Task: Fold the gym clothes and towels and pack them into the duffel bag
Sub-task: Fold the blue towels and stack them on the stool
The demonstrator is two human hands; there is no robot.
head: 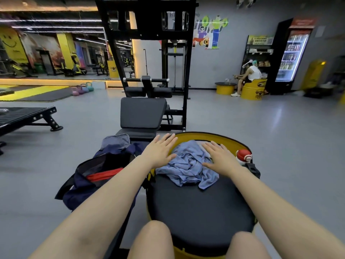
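I see both bare forearms stretched forward, left hand (160, 148) and right hand (218, 157) flat, palms down, fingers straight and spread.

pale blue towel (188, 165), plain and unpatterned; black seat pad (199, 206) on a yellow drum (214, 137); navy duffel bag (89, 176) with a red item (103, 176) inside; grey-blue cloth (116, 140); red-and-white bottle (243, 155); grey floor (280, 146).

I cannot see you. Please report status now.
Both hands open: left hand, right hand. Blue towel crumpled, unfolded. Duffel bag open, nothing blocking.
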